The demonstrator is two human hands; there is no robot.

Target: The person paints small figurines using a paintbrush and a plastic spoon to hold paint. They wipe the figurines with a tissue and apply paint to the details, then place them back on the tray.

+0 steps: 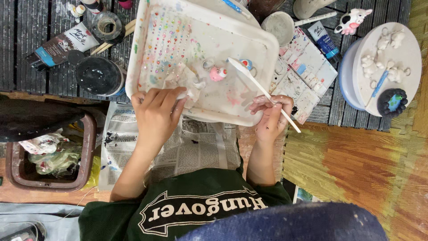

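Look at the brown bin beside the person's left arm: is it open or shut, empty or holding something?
Open and holding something: the brown bin has no lid over it, and crumpled wrappers show inside.

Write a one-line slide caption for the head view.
Left hand presses a white lump on a paint-stained white tray; right hand holds a white stick tool.

- Bright, even, warm indoor light; shadows soft and faint.
- White tray (147, 27) looks slightly washed out, without hard glare.
- Centre sharp; blue cloth (290, 223) at bottom edge is blurred.
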